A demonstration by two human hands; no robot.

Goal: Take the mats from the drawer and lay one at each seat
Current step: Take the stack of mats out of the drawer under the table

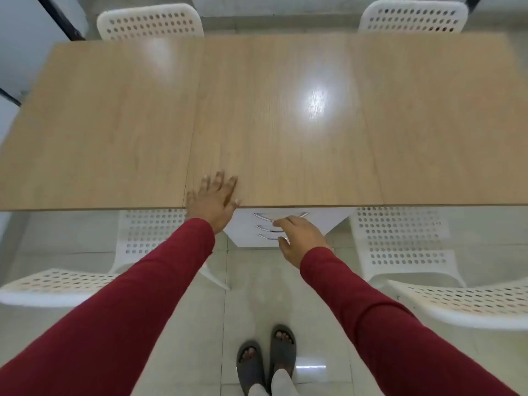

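Under the table (285, 124) edge, your right hand (303, 241) hangs grip wide, empty, at the drawer unit (248, 224) handles (268, 227); left hand (213, 201) flat above. Mats unseen, presumably inside. Risk: three stacked handles, hooking the wrong one.

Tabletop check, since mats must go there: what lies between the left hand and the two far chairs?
Head view: only bare tabletop between left hand and far chairs.

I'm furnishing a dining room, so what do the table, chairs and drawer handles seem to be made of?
Table: looks like wood-grain laminate, semi-gloss, since lamp glare reflects off it. Chairs: apparently moulded white plastic, perforated with holes. Drawer handles: probably polished metal, curved and shiny. The drawer unit looks painted or laminated white.
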